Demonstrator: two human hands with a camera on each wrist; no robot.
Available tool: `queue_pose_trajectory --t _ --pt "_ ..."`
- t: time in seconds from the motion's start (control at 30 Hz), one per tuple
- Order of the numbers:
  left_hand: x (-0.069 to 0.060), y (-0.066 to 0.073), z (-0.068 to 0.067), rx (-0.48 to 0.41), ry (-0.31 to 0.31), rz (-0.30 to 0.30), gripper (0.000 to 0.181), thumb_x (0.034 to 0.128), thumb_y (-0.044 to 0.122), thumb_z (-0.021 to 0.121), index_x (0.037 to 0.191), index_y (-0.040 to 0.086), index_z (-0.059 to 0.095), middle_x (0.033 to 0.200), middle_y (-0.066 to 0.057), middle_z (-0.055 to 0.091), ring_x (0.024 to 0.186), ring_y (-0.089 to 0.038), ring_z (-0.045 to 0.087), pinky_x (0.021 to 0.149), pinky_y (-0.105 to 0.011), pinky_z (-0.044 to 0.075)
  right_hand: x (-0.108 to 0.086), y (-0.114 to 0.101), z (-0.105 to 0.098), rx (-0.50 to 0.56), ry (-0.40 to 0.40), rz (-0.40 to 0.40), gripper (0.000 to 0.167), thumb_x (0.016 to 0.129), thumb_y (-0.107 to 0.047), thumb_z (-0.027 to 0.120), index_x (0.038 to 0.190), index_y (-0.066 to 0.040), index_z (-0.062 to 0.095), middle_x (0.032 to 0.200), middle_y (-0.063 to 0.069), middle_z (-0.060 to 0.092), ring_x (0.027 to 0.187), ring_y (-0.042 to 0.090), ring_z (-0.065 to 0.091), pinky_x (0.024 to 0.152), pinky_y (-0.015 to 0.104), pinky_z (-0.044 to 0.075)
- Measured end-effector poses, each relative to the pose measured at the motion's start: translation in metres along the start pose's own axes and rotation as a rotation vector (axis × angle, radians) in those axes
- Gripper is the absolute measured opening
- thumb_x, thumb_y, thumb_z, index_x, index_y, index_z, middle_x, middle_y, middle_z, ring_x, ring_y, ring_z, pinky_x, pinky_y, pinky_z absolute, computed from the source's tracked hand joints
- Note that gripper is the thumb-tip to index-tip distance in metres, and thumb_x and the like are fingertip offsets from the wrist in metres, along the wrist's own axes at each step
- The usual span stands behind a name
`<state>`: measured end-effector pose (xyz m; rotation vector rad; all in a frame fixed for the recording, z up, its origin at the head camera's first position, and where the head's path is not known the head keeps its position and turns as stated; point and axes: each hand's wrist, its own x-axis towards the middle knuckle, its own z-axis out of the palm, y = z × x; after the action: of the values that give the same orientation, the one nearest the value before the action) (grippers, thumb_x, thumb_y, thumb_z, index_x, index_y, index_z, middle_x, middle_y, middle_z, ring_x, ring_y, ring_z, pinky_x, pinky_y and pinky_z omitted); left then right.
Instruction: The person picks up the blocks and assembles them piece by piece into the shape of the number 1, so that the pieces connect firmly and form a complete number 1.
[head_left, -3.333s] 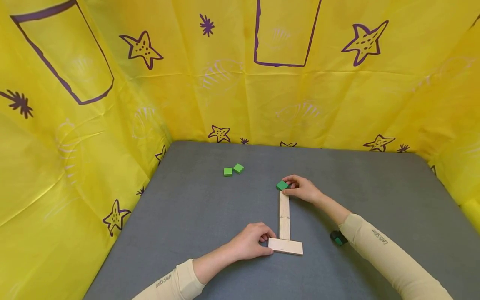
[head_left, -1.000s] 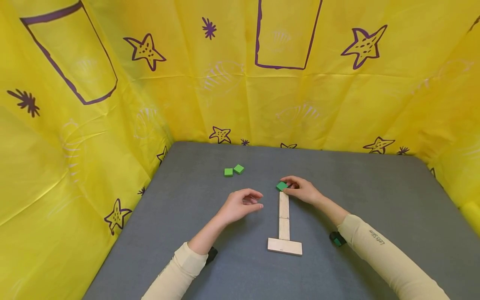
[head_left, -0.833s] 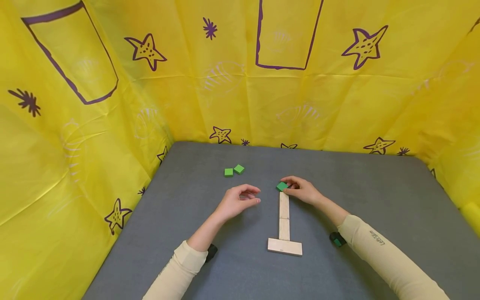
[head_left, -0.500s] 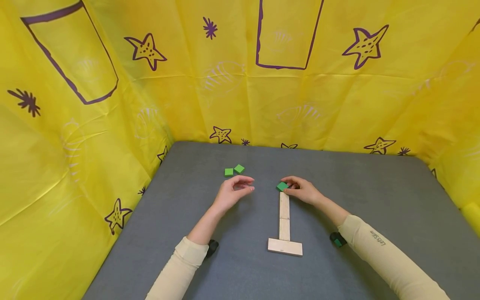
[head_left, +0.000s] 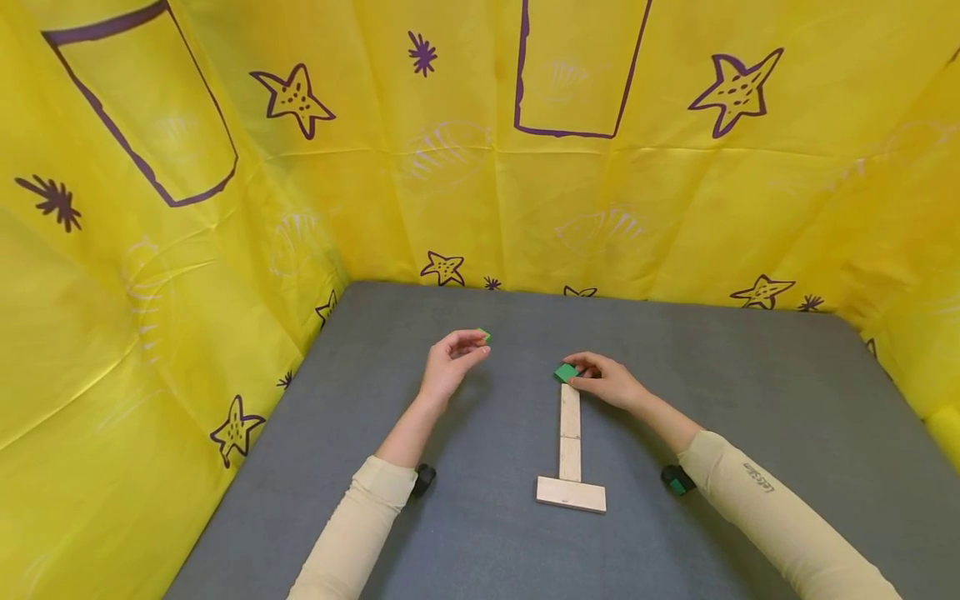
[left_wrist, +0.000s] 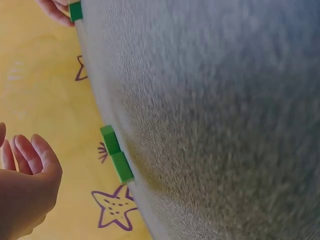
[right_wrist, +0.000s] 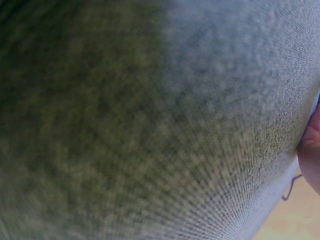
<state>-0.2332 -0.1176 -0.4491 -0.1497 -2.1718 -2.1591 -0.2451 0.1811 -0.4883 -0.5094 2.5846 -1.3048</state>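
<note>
My right hand (head_left: 611, 382) pinches a dark green square block (head_left: 565, 372) between thumb and fingers, at the far end of a line of two wooden planks (head_left: 570, 433). Across the near end of that line lies another wooden plank (head_left: 571, 495), so the three form an upside-down T. Over the far left of the table is my left hand (head_left: 448, 365), its fingers loosely bent with nothing between them. It covers most of two light green blocks in the head view; only a corner of one block (head_left: 487, 336) shows. The left wrist view has both green blocks (left_wrist: 117, 154) touching, apart from the hand.
A grey table (head_left: 480, 542) carries everything. Yellow cloth (head_left: 525, 208) with purple starfish drawings stands along its back and sides. A black wrist device shows beneath each forearm, the left one (head_left: 424, 479) and the right one (head_left: 677, 480).
My left hand has left the near plank and moved away from me and leftward, to the light green blocks. The right hand stays at the dark green block.
</note>
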Motion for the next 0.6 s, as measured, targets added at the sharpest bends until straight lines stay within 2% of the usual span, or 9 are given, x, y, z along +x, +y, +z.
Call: queue_pose_trajectory --t 0.2,0.4,0.5,0.6 --pt "0.012 -0.005 -0.007 0.004 0.077 -0.013 0.030 0.0840 0.000 0.072 0.113 -0.005 0.066 0.112 -0.024 0.065 0.085 -0.011 0.060 0.075 -0.019 0.049 -0.001 0.000 0.000 0.006 -0.002 -0.011 0.039 0.093 -0.020 0.067 0.128 -0.005 0.060 0.106 0.011 0.060 0.089 0.021 0.052 0.077 0.034 0.042" --pt "0.023 -0.010 -0.016 0.031 0.104 -0.034 0.030 0.0846 0.000 0.072 0.114 -0.004 0.066 0.116 -0.026 0.063 0.087 -0.012 0.061 0.078 -0.026 0.052 -0.002 -0.002 0.000 0.028 0.002 -0.034 0.041 0.093 -0.018 0.067 0.129 -0.001 0.059 0.107 0.013 0.060 0.090 0.022 0.052 0.076 0.034 0.042" --pt "0.027 -0.012 -0.021 0.080 0.105 -0.041 0.031 0.0854 0.003 0.072 0.115 -0.002 0.066 0.116 -0.026 0.062 0.090 -0.015 0.061 0.077 -0.027 0.052 -0.003 -0.003 0.000 0.034 0.003 -0.026 0.041 0.093 -0.019 0.068 0.129 -0.002 0.059 0.108 0.013 0.060 0.090 0.022 0.052 0.077 0.035 0.041" --pt "0.031 -0.013 -0.025 0.158 0.112 -0.045 0.030 0.0856 0.006 0.073 0.114 0.001 0.068 0.115 -0.024 0.064 0.095 -0.020 0.061 0.074 -0.021 0.049 -0.002 -0.002 0.001 0.025 0.002 -0.023 0.040 0.093 -0.019 0.068 0.128 -0.002 0.059 0.107 0.013 0.060 0.089 0.022 0.051 0.076 0.035 0.041"
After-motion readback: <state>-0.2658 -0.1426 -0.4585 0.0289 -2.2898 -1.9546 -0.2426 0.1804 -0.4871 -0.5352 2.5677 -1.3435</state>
